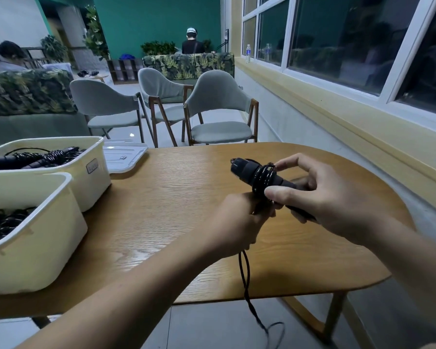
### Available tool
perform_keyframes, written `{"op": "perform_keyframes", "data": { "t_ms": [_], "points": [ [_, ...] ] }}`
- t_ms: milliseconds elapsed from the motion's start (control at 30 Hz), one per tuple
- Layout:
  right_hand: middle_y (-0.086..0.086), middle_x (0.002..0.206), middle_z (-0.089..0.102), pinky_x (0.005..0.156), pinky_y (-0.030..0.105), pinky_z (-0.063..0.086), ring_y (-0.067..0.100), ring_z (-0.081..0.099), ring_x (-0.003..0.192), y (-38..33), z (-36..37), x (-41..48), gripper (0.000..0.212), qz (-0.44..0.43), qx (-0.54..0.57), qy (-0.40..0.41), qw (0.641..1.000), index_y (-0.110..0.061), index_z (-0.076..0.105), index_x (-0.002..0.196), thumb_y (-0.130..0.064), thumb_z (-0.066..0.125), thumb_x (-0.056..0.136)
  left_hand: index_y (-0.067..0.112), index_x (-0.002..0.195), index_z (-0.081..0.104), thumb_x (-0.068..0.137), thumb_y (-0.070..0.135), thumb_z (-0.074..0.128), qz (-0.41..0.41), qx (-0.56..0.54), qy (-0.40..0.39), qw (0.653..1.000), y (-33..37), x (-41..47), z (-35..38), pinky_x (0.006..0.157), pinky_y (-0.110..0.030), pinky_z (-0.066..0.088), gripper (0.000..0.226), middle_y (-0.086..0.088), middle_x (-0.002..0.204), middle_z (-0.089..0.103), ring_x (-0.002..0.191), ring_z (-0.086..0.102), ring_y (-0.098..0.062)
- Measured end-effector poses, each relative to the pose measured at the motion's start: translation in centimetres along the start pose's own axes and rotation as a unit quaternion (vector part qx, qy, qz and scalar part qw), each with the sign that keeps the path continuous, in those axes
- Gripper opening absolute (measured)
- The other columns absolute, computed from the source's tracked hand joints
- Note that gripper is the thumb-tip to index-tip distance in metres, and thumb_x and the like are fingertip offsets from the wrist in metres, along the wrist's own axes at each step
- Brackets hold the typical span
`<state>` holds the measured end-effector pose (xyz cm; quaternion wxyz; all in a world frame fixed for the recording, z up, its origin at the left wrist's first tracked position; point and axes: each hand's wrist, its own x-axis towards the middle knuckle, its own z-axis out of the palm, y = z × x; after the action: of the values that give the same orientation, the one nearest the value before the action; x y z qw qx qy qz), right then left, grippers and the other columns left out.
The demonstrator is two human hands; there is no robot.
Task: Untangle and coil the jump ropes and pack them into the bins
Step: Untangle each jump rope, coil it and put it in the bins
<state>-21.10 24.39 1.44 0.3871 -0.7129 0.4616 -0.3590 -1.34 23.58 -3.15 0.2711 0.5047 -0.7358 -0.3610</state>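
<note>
Table (176, 197) is wood with a visible grain and a soft satin sheen. The bins (35, 260) look like smooth cream plastic, and the jump rope handles (247, 172) are matt black and kinda foamy-looking, with a braided cord (244, 273). Chairs (219, 96) have cloth seats on wood frames.

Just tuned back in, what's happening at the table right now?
A person is winding a jump rope around its handles above the table. The right hand pinches the wraps on the handles; the left hand grips the rope just below, and the loose tail hangs past the table edge toward the floor. The near bin and far bin on the left already hold coiled ropes; this one isn't packed yet.
</note>
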Motion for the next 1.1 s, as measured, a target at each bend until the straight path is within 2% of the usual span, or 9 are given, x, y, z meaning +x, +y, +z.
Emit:
{"op": "perform_keyframes", "data": {
  "t_ms": [200,267,367,433,533,733,867,967,1100],
  "points": [
    [-0.003,0.085,0.078,0.064,0.046,0.059,0.021,0.069,0.067,0.4,0.3,-0.4,0.055,-0.043,-0.086,0.099,0.99,-0.047,0.056,0.128,-0.06,0.081,0.081,0.024,0.121,0.065,0.112,0.036,0.05,0.011,-0.041,0.008,0.999,0.5,-0.1,0.0,0.05,-0.024,0.045,0.022,0.001,0.068,0.063,0.053,0.056,-0.007],
    [-0.006,0.085,0.078,0.064,0.042,0.06,0.017,0.071,0.07,0.6,0.1,-0.3,0.057,-0.055,-0.103,0.139,0.983,-0.045,0.054,0.131,-0.059,0.08,0.083,0.025,0.124,0.069,0.112,0.038,0.047,0.023,-0.03,0.008,0.999,0.7,-0.1,0.1,0.057,-0.024,0.044,0.027,-0.003,0.072,0.067,0.056,0.057,-0.006],
    [-0.008,0.086,0.078,0.066,0.036,0.06,0.011,0.073,0.076,0.9,-0.3,0.0,0.06,-0.045,-0.122,0.157,0.979,-0.044,0.054,0.133,-0.061,0.081,0.082,0.026,0.123,0.073,0.112,0.04,0.047,0.035,0.033,-0.01,0.999,1.0,-0.1,0.2,0.065,-0.021,0.043,0.032,0.012,0.098,0.073,0.071,0.063,0.004],
    [-0.011,0.091,0.078,0.068,0.032,0.058,0.005,0.072,0.082,1.1,-0.5,0.1,0.061,-0.03,-0.133,0.139,0.981,-0.048,0.055,0.132,-0.063,0.082,0.079,0.025,0.116,0.075,0.111,0.04,0.049,0.042,0.082,-0.015,0.996,1.1,-0.1,0.0,0.066,-0.021,0.046,0.031,0.013,0.088,0.07,0.069,0.06,0.007],
    [-0.015,0.095,0.076,0.067,0.025,0.052,0.001,0.07,0.084,1.4,-0.5,0.2,0.062,-0.008,-0.174,0.112,0.978,-0.053,0.052,0.131,-0.067,0.081,0.078,0.024,0.101,0.071,0.107,0.04,0.058,0.066,0.156,-0.016,0.985,0.9,-0.1,-0.7,0.061,-0.026,0.044,0.021,0.012,0.081,0.067,0.071,0.061,-0.003],
    [-0.009,0.095,0.075,0.07,0.031,0.052,0.009,0.07,0.083,2.5,-0.7,1.0,0.056,0.074,-0.202,0.022,0.976,-0.055,0.057,0.125,-0.077,0.074,0.077,0.026,0.099,0.079,0.101,0.038,0.07,0.117,0.218,0.021,0.969,0.6,-0.4,-2.2,0.054,-0.019,0.038,0.015,0.012,0.076,0.066,0.066,0.058,-0.004],
    [-0.014,0.09,0.08,0.066,0.033,0.056,0.006,0.072,0.072,2.7,-0.3,0.9,0.052,0.095,-0.184,-0.051,0.977,-0.055,0.067,0.12,-0.087,0.057,0.08,0.027,0.096,0.081,0.094,0.04,0.078,0.155,0.188,0.048,0.969,0.2,-0.4,-2.9,0.051,-0.027,0.042,0.014,0.01,0.071,0.068,0.06,0.059,-0.008],
    [-0.012,0.089,0.079,0.064,0.029,0.054,0.003,0.068,0.068,2.4,-0.1,0.7,0.049,0.085,-0.171,-0.098,0.977,-0.052,0.073,0.119,-0.083,0.048,0.09,0.028,0.086,0.078,0.086,0.038,0.087,0.156,0.141,0.073,0.975,0.0,-0.1,-3.5,0.059,-0.029,0.052,0.012,0.01,0.073,0.073,0.069,0.067,-0.006],
    [0.002,0.094,0.078,0.064,0.035,0.048,0.018,0.062,0.069,1.5,0.1,0.1,0.056,0.081,-0.117,-0.18,0.973,-0.034,0.079,0.108,-0.072,0.038,0.104,0.022,0.089,0.074,0.08,0.028,0.092,0.137,0.016,0.015,0.99,0.2,-0.4,-4.5,0.061,-0.039,0.064,0.021,0.0,0.076,0.073,0.068,0.076,-0.016]
  ]
}}
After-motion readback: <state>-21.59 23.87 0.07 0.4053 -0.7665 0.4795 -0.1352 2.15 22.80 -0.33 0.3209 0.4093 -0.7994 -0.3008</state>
